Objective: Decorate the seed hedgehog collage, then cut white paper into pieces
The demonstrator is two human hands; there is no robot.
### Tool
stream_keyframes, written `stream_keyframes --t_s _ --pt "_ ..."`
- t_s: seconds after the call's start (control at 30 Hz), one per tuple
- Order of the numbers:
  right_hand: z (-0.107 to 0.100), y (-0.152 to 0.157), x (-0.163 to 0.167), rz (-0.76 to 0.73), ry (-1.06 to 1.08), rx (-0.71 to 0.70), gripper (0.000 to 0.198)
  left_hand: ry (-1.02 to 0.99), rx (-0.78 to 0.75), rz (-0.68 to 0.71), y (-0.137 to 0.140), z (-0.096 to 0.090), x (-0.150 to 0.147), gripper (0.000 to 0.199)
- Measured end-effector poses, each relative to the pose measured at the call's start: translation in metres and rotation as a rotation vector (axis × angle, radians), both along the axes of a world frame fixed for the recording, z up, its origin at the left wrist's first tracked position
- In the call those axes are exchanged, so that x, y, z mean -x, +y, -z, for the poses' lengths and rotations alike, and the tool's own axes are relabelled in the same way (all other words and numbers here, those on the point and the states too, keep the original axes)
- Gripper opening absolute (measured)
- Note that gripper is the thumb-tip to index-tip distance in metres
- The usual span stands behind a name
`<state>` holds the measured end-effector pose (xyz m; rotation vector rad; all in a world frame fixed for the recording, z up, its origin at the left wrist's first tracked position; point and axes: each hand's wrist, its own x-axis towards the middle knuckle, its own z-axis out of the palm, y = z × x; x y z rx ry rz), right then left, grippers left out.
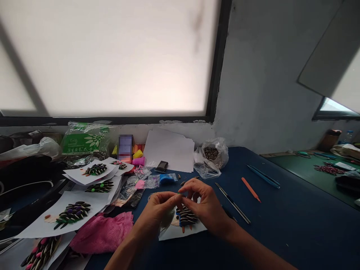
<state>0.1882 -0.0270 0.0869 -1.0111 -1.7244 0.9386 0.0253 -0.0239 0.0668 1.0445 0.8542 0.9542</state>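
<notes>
White cards (98, 202) lay overlapping at the far left, bearing figures of striped seeds dotted with coloured lumps. Behind them stood a clear bag with green print (75, 144), and a crumpled pink cloth (104, 232) lay just beside the nearer ones. Next came an upright screen-like panel (125, 146), then a stack of white paper (168, 150) by the wall, with a blue packet (168, 178) in front of it.

The left hand (161, 204) had its thumb and fingers drawn narrow, meeting the other hand's tips at a small greenish bit (179, 193); I could not tell which hand held it. Below, a white card (165, 235) lay on the blue tabletop (281, 225), its seed figure (187, 216) partly hidden. The right hand (206, 200) was bent into a similar narrow pinch above that card.

Farther right were a clear bag of seeds (219, 146), a slim metal tool (233, 203), an orange tool (251, 189) and a slender blue tool (264, 176), all apart from the hands. Beyond stretched a green surface (292, 168).
</notes>
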Motion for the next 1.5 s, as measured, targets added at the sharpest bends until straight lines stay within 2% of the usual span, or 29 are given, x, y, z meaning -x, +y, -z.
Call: stream_keyframes --t_s 0.13,0.37,0.53,0.7,0.87,1.0,1.13,1.37,1.43,1.5 --pt "-0.006 0.000 -0.005 -0.094 0.014 0.153 0.022 -0.007 0.010 -0.069 0.000 -0.002 0.004 0.042" --pt "-0.002 0.003 -0.005 -0.208 0.092 0.227 0.026 -0.017 0.054 -0.018 -0.003 -0.002 0.005 0.041" --pt "-0.002 0.005 -0.008 -0.161 0.073 0.197 0.029 0.099 -0.049 0.093 -0.003 -0.003 0.006 0.049" --pt "-0.007 0.006 -0.010 -0.253 -0.003 0.227 0.032 0.096 -0.020 0.143 -0.006 -0.002 0.008 0.052" --pt "-0.006 0.002 -0.006 -0.229 -0.053 0.187 0.032 0.132 -0.018 0.168 -0.006 0.003 0.007 0.056" --pt "-0.005 0.002 -0.007 -0.212 -0.097 0.160 0.032 0.142 -0.080 0.233 -0.007 -0.001 0.007 0.053" --pt "-0.009 0.006 -0.013 -0.201 -0.112 0.133 0.035 0.153 -0.101 0.126 -0.004 -0.007 0.008 0.044" --pt "-0.006 0.006 -0.012 -0.246 0.003 0.231 0.026 0.054 -0.039 -0.261 0.012 -0.006 0.031 0.043" --pt "-0.004 0.006 -0.010 -0.250 0.006 0.239 0.029 0.021 -0.020 -0.318 0.015 -0.007 0.039 0.045" --pt "-0.002 0.006 -0.009 -0.227 0.009 0.218 0.030 0.009 0.002 -0.317 0.015 -0.007 0.042 0.043"
